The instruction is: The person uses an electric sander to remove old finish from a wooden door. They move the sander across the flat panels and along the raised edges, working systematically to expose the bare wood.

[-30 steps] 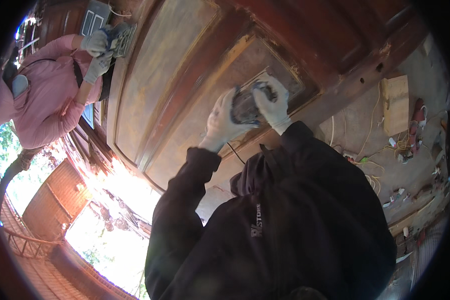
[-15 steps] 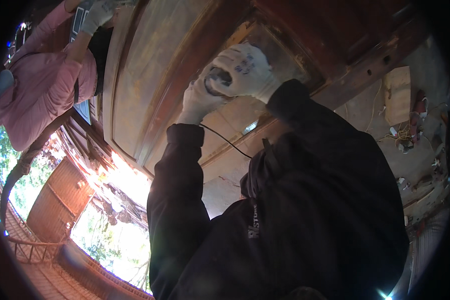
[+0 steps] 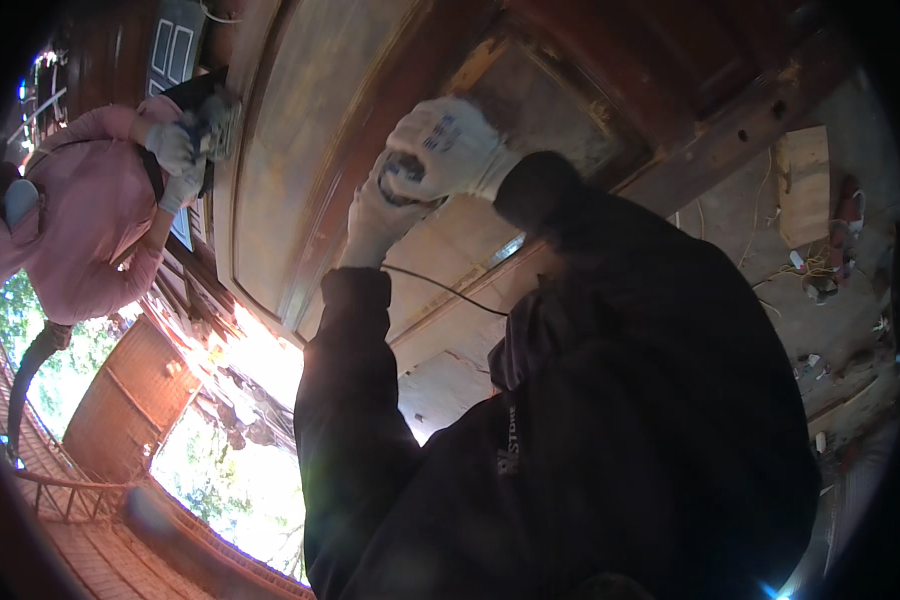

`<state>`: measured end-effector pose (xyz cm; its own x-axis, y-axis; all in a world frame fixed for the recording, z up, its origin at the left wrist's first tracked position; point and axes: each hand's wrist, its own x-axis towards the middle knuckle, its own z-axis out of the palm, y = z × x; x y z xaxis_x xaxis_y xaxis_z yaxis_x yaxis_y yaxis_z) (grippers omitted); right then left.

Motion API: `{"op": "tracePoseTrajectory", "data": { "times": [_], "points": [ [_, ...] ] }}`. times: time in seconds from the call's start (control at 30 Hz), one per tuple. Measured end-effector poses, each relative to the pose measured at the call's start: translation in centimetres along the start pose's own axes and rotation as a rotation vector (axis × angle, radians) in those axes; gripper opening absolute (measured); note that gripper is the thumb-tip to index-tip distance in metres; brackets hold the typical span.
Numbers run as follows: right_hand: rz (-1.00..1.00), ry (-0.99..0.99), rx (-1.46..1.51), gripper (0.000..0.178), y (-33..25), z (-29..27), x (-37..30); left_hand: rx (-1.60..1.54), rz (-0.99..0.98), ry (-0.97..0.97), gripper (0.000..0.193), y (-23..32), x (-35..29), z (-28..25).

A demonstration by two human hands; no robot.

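Both my hands wear white gloves and come out of black sleeves. My right hand (image 3: 448, 142) wraps over the top of a small power sander (image 3: 402, 190), which is mostly hidden under the gloves. My left hand (image 3: 370, 218) grips the same tool from below and from the left. The sander rests against a large brown wooden door (image 3: 290, 150), at the edge of a raised panel. A thin black cord (image 3: 445, 288) runs from the tool across my left sleeve toward my chest.
A co-worker in a pink top (image 3: 70, 220) stands at the left with gloved hands on another sander (image 3: 210, 125) at the door's edge. A wooden board (image 3: 805, 185), cables and small debris lie on the ground at the right. A railing (image 3: 60, 490) and greenery are lower left.
My hands and the sander have slid left and slightly down along the door panel. The co-worker's hands and tool have come lower and further into view.
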<state>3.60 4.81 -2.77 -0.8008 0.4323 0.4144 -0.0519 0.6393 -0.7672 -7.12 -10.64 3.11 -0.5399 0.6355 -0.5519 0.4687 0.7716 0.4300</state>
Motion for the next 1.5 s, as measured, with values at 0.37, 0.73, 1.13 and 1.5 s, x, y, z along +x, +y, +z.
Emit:
{"op": "tracePoseTrajectory", "data": {
  "times": [0.37, 0.73, 1.13, 1.5],
  "points": [
    [0.080, -0.131, 0.007, 0.036, 0.7, -2.4, 0.9, -0.003, -0.069, -0.002, 0.087, 2.9, 0.9, 0.2],
    [0.021, 0.022, -0.009, 0.035, 2.2, -3.0, 0.0, -0.035, 0.056, 0.027, 0.088, 3.4, 1.9, 1.4],
    [0.031, -0.086, 0.065, 0.035, -0.3, 1.7, -0.8, -0.070, 0.001, -0.006, 0.087, -0.7, -0.6, 0.6],
    [-0.041, 0.045, -0.148, 0.028, 5.1, -7.4, 1.3, -0.026, 0.058, -0.008, 0.087, 9.0, 4.1, 1.7]
  ]
}}
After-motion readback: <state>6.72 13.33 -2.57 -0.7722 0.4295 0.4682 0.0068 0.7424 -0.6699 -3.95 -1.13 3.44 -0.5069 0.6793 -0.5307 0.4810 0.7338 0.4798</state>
